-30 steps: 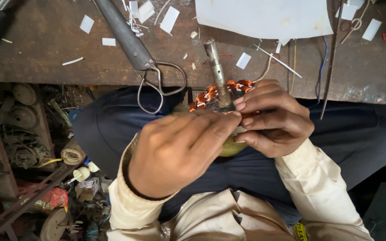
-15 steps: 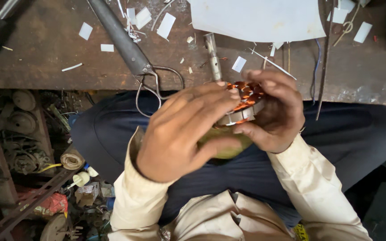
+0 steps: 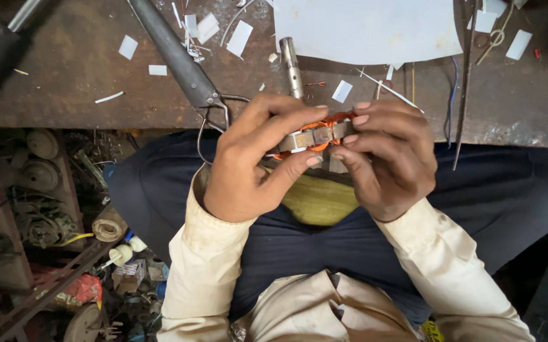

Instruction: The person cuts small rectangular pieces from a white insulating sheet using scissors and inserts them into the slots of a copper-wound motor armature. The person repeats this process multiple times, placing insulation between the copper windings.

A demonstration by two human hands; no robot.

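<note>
Gripping from both sides, the left hand [image 3: 248,168] and the right hand [image 3: 385,158] now clamp a small motor stator [image 3: 315,136], a ring of grey metal with copper-orange windings, held above the lap just at the near edge of the workbench [image 3: 64,76]. Compared with a second ago, the stator has come up from low over the lap, where the left hand covered most of it, to sit higher and more exposed between the fingertips; half a second ago it was tipped toward the right hand, and now it lies more level, its metal band facing the camera. The left thumb presses under the ring while its fingers arch over the top; the right fingers pinch the far side, so the two hands are close together, nearly touching around the part. A yellow-green cloth [image 3: 318,199] lies on the dark trousers beneath it. On the bench, a white sheet [image 3: 369,28] sits beyond the hands, with small paper scraps [image 3: 239,38] scattered nearby, a short metal rod [image 3: 291,66] just past the fingers, and a pair of long-handled scissors [image 3: 185,63] whose loops hang over the edge. As for containers, none can be made out holding anything; only a jumble of parts [image 3: 39,209] lies on the floor at left.
</note>
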